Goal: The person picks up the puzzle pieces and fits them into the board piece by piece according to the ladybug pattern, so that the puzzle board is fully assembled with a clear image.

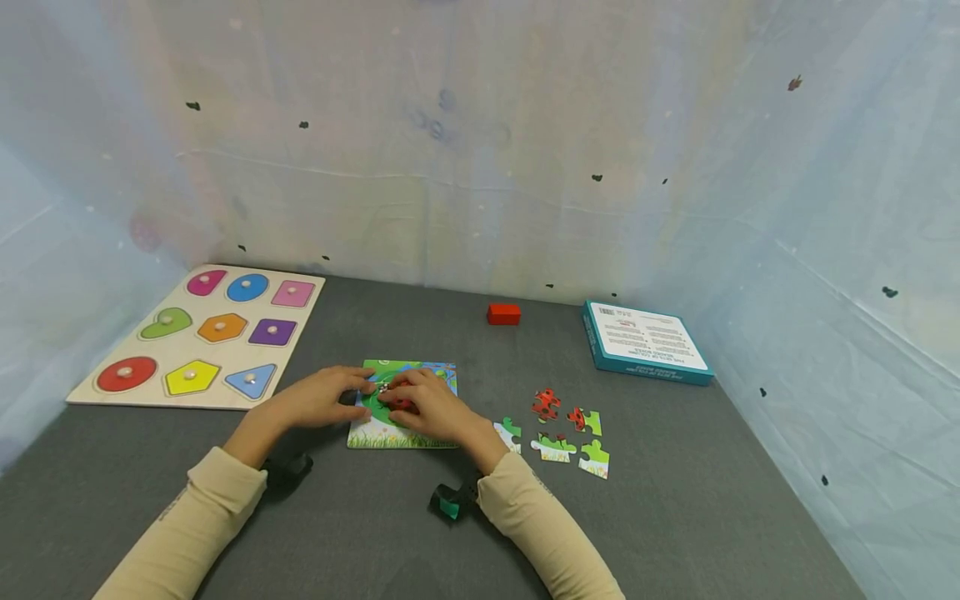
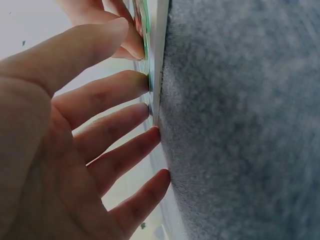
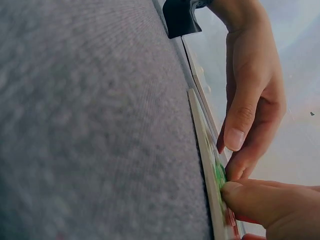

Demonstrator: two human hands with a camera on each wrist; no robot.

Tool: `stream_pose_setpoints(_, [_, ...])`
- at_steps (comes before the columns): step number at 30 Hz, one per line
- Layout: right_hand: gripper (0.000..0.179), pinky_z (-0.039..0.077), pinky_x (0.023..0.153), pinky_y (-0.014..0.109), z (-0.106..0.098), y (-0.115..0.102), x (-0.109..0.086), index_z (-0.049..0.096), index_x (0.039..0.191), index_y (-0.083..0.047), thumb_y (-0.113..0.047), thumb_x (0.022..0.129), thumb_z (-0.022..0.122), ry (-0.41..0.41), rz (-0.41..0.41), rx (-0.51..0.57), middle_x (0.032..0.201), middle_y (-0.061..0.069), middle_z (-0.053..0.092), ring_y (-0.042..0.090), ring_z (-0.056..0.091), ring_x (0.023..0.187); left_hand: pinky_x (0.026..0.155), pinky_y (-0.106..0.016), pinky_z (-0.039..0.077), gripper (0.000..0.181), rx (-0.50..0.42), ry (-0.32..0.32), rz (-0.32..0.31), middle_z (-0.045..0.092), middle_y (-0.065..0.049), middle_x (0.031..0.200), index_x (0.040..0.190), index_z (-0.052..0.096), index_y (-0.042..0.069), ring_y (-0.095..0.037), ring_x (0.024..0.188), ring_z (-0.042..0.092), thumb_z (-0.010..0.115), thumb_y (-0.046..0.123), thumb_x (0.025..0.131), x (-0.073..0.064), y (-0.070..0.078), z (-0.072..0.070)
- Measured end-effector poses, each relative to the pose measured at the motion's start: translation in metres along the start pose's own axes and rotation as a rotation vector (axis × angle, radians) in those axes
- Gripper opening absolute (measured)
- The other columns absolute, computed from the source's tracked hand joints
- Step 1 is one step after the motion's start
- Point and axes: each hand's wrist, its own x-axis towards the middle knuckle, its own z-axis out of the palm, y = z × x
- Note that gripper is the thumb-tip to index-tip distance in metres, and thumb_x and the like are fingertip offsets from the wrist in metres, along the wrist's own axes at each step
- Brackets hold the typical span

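At mid-frame, head view: puzzle board [image 1: 375, 439] | left hand [image 1: 317, 399]: fingers spread at its left side | right hand [image 1: 437, 407]: fingertips on it (whether pinching, cannot tell) | right of centre: loose puzzle pieces [image 1: 555, 451]

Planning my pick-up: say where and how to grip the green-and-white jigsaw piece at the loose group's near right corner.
Tip up, then pinch, the green-and-white jigsaw piece by its right edge, preferably from the right: it lies flat on the dark grey table, with other printed jigsaw pieces close on its left and far sides.
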Motion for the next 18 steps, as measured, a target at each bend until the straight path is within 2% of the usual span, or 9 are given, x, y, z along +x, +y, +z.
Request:
stream_pose_setpoints(7, [0.032,0.033,0.101,0.036,-0.0034,0.0022,-0.0011,0.063,0.123,-0.017,-0.025,0.092,0.060,-0.035,-0.004,0.001,0.124,0.005,0.056,0.021,0.047,0.114,0.093,-0.054,0.040,0.038,0.050,0.025,0.038,0.052,-0.024,0.130,0.112,0.065,-0.004,-0.041,0.117,0.049,0.065,0.025,0.087,0.0030,0.0069,-0.0008])
stream_pose_setpoints(14, [0.033,0.032,0.102,0.035,-0.0010,0.0056,-0.0029,0.062,0.124,-0.018,-0.026,0.093,0.059,-0.033,-0.013,0.013,0.126,0.005,0.054,0.020,0.046,0.115,0.093,-0.052,0.040,0.034,-0.004,0.035,0.021,0.051,-0.024,0.130,0.107,0.064,0.001,-0.039,0.118,0.049,0.064,0.030,0.089,0.0052,0.0081,0.0055])
stream_pose_setpoints(18, [0.031,0.032,0.102,0.036,0.0008,0.0070,-0.0046,0.063,0.123,-0.017,-0.025,0.093,0.058,-0.036,-0.018,0.029,0.128,0.006,0.053,0.022,0.046,0.117,0.089,-0.049,0.044,0.033,-0.055,0.039,0.083,0.055,-0.018,0.125,0.111,0.064,0.003,-0.033,0.112,0.055,0.062,0.029,0.090,0.0079,0.0083,0.0081])
